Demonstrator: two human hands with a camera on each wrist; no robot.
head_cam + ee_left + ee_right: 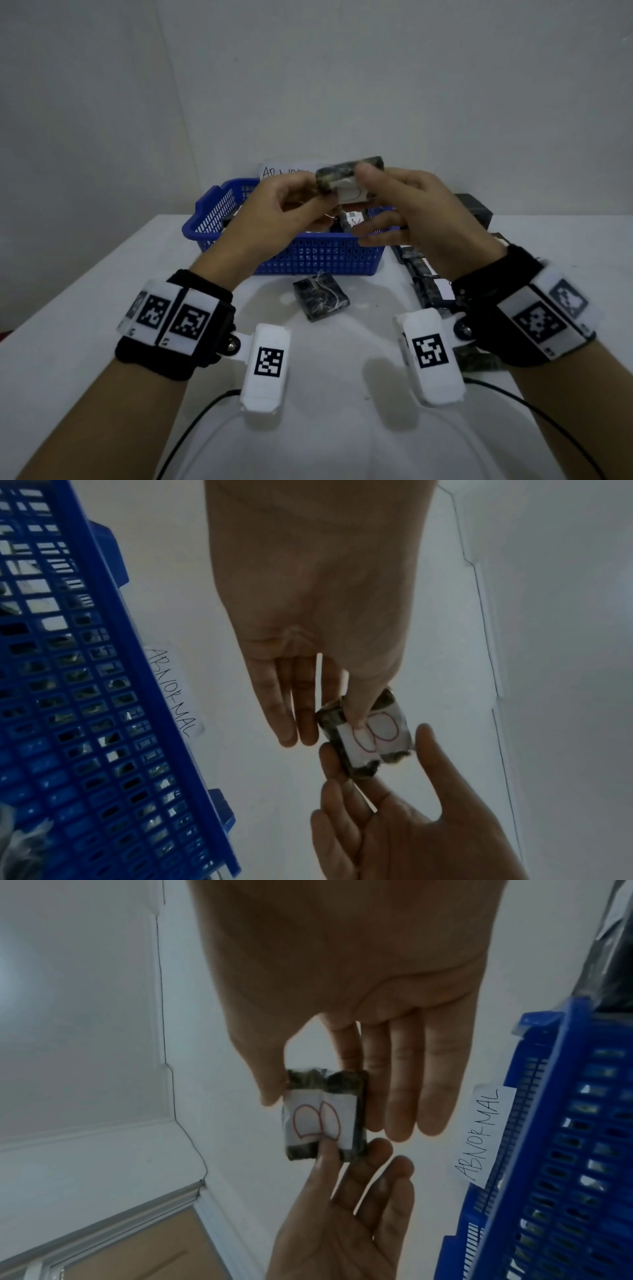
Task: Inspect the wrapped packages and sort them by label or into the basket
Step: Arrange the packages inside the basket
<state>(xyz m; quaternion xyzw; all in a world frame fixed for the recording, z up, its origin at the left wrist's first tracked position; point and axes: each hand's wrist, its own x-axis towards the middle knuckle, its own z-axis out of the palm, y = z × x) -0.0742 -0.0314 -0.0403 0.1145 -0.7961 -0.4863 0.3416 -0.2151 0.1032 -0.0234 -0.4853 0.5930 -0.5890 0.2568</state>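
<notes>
A small wrapped package [346, 178] in dark mottled film is held up over the blue basket [219, 205]. Its white label shows a red letter B [315, 1118]. My left hand [318, 195] pinches the package's left end, thumb on the label [359, 723]. My right hand [370, 185] pinches the other end between thumb and index finger, its other fingers stretched out. In the right wrist view the package [325, 1115] sits between my right thumb and fingers. The basket holds several more packages [349, 219].
A paper sign reading ABNORMAL [479, 1134] is stuck on the wall behind the basket. One dark package [320, 298] lies on the white table in front of the basket. A row of packages [424, 277] lies to the right, with a black box [472, 205] behind.
</notes>
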